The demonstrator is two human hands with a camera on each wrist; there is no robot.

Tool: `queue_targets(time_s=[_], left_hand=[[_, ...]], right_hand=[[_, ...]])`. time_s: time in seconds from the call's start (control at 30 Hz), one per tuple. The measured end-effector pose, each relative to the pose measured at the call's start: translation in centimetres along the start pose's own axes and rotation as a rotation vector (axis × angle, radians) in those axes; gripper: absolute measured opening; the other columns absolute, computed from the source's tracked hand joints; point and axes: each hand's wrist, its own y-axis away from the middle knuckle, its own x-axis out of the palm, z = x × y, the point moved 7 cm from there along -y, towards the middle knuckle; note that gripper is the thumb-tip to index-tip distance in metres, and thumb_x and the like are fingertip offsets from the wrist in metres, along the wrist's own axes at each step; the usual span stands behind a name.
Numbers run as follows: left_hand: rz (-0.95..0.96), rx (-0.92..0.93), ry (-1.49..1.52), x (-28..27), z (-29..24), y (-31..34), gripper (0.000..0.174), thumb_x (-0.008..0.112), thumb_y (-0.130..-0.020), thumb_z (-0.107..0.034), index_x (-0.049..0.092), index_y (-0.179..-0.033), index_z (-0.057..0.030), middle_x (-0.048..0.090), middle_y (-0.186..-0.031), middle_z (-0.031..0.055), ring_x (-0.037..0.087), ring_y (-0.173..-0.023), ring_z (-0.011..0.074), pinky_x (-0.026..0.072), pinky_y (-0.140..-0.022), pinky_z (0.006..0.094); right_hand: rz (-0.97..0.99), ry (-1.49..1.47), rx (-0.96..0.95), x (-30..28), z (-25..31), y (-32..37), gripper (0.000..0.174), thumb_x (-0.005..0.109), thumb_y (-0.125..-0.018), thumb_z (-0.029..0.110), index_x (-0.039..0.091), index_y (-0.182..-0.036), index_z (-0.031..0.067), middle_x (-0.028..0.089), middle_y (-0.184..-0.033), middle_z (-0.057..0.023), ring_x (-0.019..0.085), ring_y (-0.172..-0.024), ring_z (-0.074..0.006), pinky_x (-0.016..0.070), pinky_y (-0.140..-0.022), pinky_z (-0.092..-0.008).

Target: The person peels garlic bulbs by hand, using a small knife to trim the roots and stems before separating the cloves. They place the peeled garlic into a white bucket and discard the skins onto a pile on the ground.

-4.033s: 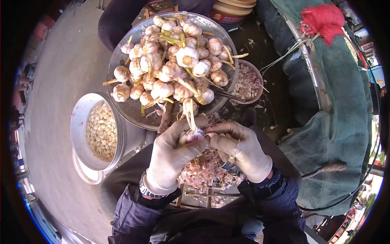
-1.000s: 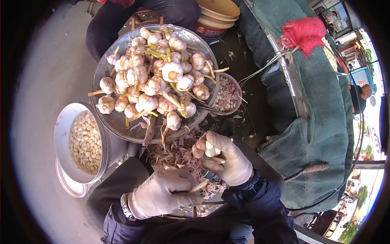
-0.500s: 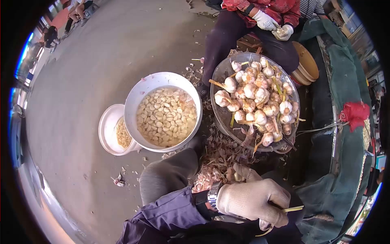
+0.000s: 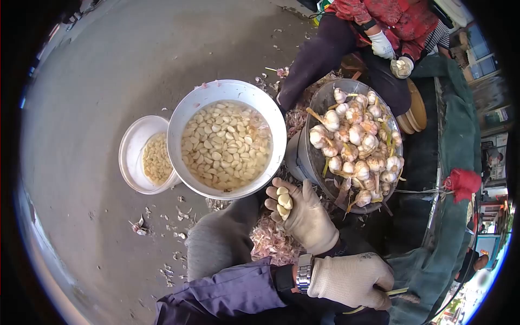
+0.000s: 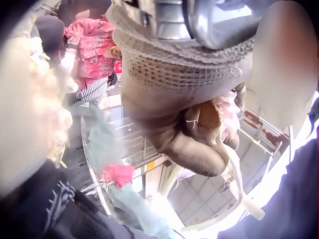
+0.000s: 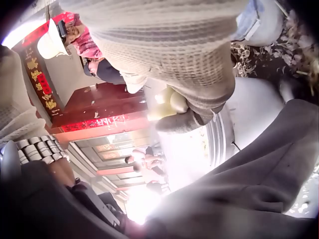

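Observation:
In the head view my right hand (image 4: 311, 222), in a pale knit glove, is held out palm up beside the near rim of the white bucket (image 4: 271, 108). Several peeled garlic cloves (image 4: 283, 202) lie on its spread fingers, and the thumb stands away from them. Water and many peeled cloves (image 4: 219, 146) fill part of the bucket. Crossing below the right wrist, my gloved left hand (image 4: 352, 281) grips a partly peeled garlic bulb (image 5: 228, 117), whose dry stem sticks out past the fingers. Much of that bulb is hidden by the hand.
A wide metal basin (image 4: 317, 116) heaped with unpeeled garlic bulbs (image 4: 360, 141) stands right of the bucket. A smaller white tub (image 4: 127, 157) with cloves sits at left. Papery skins (image 4: 273, 241) lie between my knees. Another person (image 4: 379, 32) sits opposite; green netting (image 4: 455, 162) hangs at right.
Both hands first worked together at a bulb, then parted. The view has turned left, toward the bucket. My right hand has come out from behind the left, up to the bucket, with cloves.

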Motion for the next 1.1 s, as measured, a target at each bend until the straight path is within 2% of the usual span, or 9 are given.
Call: queue_targets(time_s=[0.17, 0.3, 0.4, 0.63, 0.7, 0.83, 0.9, 1.0, 1.1], left_hand=[[-0.037, -0.016, 0.027, -1.2, -1.5, 0.4, 0.036, 0.073, -0.09, -0.025, 0.064, -0.076, 0.0065, 0.058, -0.066, 0.023, 0.059, -0.061, 0.0346, 0.0449, -0.06, 0.0439], [-0.084, 0.025, 0.007, -1.9, -1.5, 0.3, 0.036, 0.073, -0.091, -0.025, 0.064, -0.076, 0.006, 0.056, -0.064, 0.0231, 0.058, -0.059, 0.0342, 0.0444, -0.06, 0.0439], [-0.064, 0.028, 0.014, -1.8, -1.1, 0.1, 0.035, 0.073, -0.091, -0.025, 0.065, -0.077, 0.0063, 0.057, -0.065, 0.0227, 0.059, -0.06, 0.034, 0.0445, -0.06, 0.0438], [-0.227, 0.014, 0.002, -3.9, -1.8, 0.3, 0.026, 0.073, -0.092, -0.02, 0.068, -0.082, 0.0046, 0.059, -0.075, 0.0164, 0.062, -0.069, 0.0277, 0.046, -0.063, 0.0389], [-0.321, -0.023, 0.03, -4.8, -2.2, 0.7, 0.022, 0.074, -0.095, -0.017, 0.07, -0.088, 0.0027, 0.063, -0.081, 0.006, 0.064, -0.08, 0.0182, 0.0484, -0.069, 0.0351], [-0.581, -0.336, 0.192, -7.7, -2.7, 2.0, 0.027, 0.07, -0.1, -0.024, 0.072, -0.094, 0.0017, 0.066, -0.084, 0.0046, 0.063, -0.083, 0.0113, 0.051, -0.08, 0.0306], [-0.99, -0.141, 0.407, -9.0, -2.5, 2.8, 0.039, 0.07, -0.1, -0.031, 0.071, -0.106, 0.0075, 0.064, -0.081, 0.0018, 0.063, -0.082, 0.0096, 0.0527, -0.083, 0.0292], [-1.082, -0.071, 0.331, -10.3, -1.1, 3.5, 0.049, 0.068, -0.099, -0.037, 0.07, -0.114, 0.0095, 0.065, -0.082, 0.0011, 0.06, -0.074, 0.0077, 0.0509, -0.079, 0.0248], [-1.069, -0.175, 0.216, -9.4, 0.0, 2.4, 0.046, 0.067, -0.101, -0.038, 0.071, -0.111, 0.007, 0.066, -0.082, 0.0005, 0.057, -0.075, 0.007, 0.0478, -0.075, 0.0233]], right_hand=[[0.019, -0.008, -0.067, 2.6, 0.7, -4.3, 0.076, 0.059, -0.099, 0.064, 0.055, -0.141, 0.0007, 0.058, -0.141, -0.0165, 0.055, -0.132, -0.0313, 0.0431, -0.114, -0.0447], [-0.006, 0.676, -0.316, 4.2, 2.7, -7.3, 0.067, 0.059, -0.106, 0.05, 0.053, -0.145, -0.0046, 0.057, -0.146, -0.0158, 0.052, -0.138, -0.0233, 0.037, -0.12, -0.0398], [-0.056, 0.715, -0.371, 2.5, 2.8, -8.6, 0.062, 0.06, -0.107, 0.046, 0.056, -0.142, -0.0045, 0.06, -0.143, -0.0164, 0.054, -0.137, -0.0244, 0.0385, -0.119, -0.039], [-0.153, 0.537, -0.24, -0.4, 3.8, -3.2, 0.047, 0.063, -0.105, 0.041, 0.064, -0.126, -0.0017, 0.071, -0.119, -0.0102, 0.068, -0.108, -0.0199, 0.0528, -0.095, -0.0338], [-0.264, 0.528, -0.095, -1.6, 3.7, -0.1, 0.036, 0.067, -0.105, 0.032, 0.068, -0.119, -0.0009, 0.072, -0.116, -0.01, 0.069, -0.1, -0.016, 0.0543, -0.09, -0.0297], [-0.712, 0.688, 0.127, -4.1, 3.6, 7.0, 0.02, 0.07, -0.102, 0.02, 0.073, -0.104, 0.0, 0.073, -0.096, -0.0064, 0.067, -0.08, -0.0108, 0.0539, -0.074, -0.0281], [-0.049, 0.961, 0.16, -1.0, 4.3, 10.6, 0.019, 0.067, -0.102, 0.017, 0.073, -0.109, 0.0006, 0.073, -0.091, -0.003, 0.068, -0.077, -0.0089, 0.0526, -0.069, -0.0247], [0.402, 0.925, 0.573, 0.4, 2.4, 16.6, 0.022, 0.066, -0.104, 0.021, 0.072, -0.113, 0.0018, 0.076, -0.101, -0.0029, 0.07, -0.083, -0.0081, 0.0532, -0.07, -0.0244], [0.442, 0.802, 0.045, 2.7, 5.3, 18.4, 0.016, 0.072, -0.099, 0.006, 0.07, -0.107, -0.0075, 0.075, -0.105, -0.0184, 0.072, -0.086, -0.0199, 0.0577, -0.074, -0.0296]])
